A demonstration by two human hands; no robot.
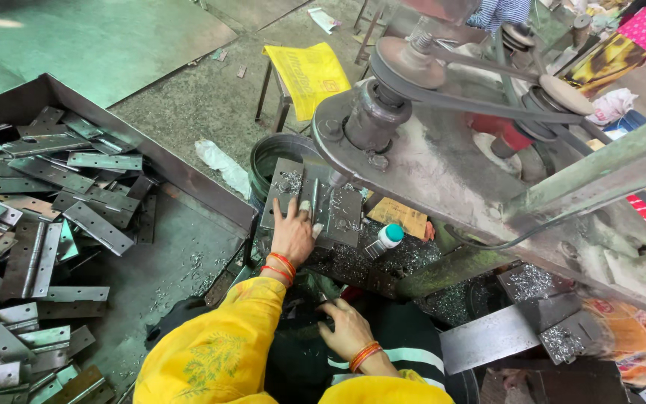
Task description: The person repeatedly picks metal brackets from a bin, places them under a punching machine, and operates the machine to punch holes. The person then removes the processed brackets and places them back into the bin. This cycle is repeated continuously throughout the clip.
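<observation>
Lying opened flat on the drill table, under the bit (332,179): a grey hinge plate (342,208), with curls of swarf (290,181) gathering on its left leaf. Pressing it down with the left hand (293,233), palm low and fingers stretched out flat across the plate, pinning rather than gripping. Resting the right hand (347,329) well apart, down at the lap against dark cloth, fingers curled loosely; possibly closing on something small there, though not clear enough to tell.

Judging from this, steadying the plate for drilling, with the piece already seated. Calling next, probably, for a firm hold against spin and for fingertips staying clear of the bit.

Outward from the plate: a small bottle with a green cap (387,239) lying just beside it among more shavings, a round bucket (271,153) standing behind the table, and the belt-driven pulley head (413,63) looming over everything. Farther left, a metal tray (151,157) holding a loose heap of hinges (46,217). Farther back, a yellow bag (308,71) draping over a stool.
</observation>
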